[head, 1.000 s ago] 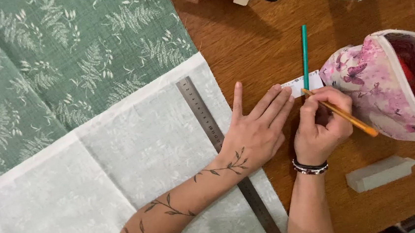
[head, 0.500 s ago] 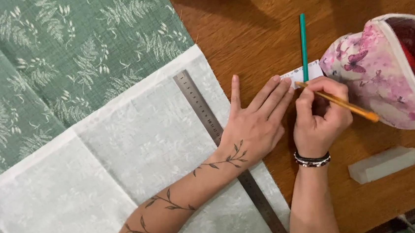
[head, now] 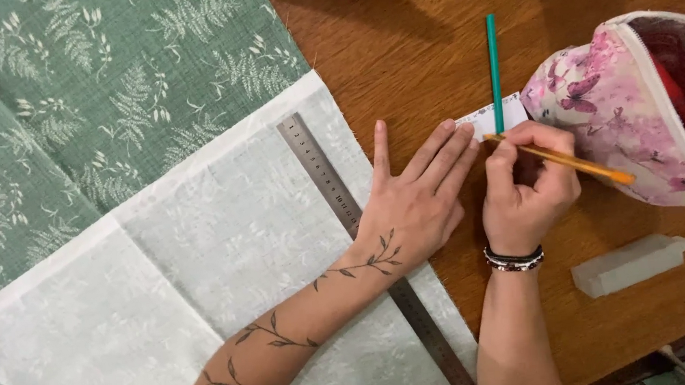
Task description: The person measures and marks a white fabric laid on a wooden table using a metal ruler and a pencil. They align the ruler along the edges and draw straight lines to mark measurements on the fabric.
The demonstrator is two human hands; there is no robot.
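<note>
1 small white label [head: 490, 119] lies beside floral pouch [head: 625, 109]

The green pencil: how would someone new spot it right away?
Look at the brown wooden table, just left of the flowered pink pouch. The green pencil lies there untouched, pointing away; the orange pencil is slanted in the right hand.

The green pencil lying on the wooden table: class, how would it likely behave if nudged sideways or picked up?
The green pencil looks thin and straight, so probably stiff and light. It lies loose on the smooth wooden table, so a sideways nudge might roll it. Its lower end meets a small paper slip, which may check it.
</note>
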